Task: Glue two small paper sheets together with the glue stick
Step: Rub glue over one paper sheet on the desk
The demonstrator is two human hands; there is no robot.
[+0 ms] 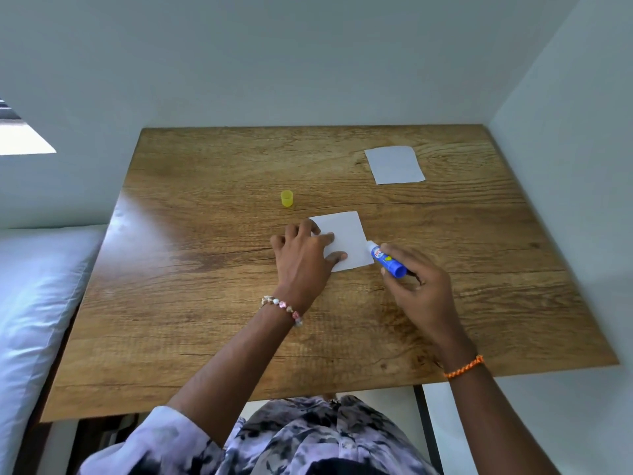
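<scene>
A small white paper sheet [347, 240] lies near the middle of the wooden table [205, 303]. My left hand [303, 258] rests on its left part with fingers spread, pressing it flat. My right hand [418, 286] grips a blue glue stick [385, 260], uncapped, with its white tip at the sheet's right edge. A second white sheet [394, 164] lies flat at the far right of the table. The yellow cap [286, 198] stands upright beyond the near sheet, to the left.
Grey walls close the table in at the back and right. A white bed or cushion [37, 286] lies along the table's left side. The table's front edge runs just above my lap.
</scene>
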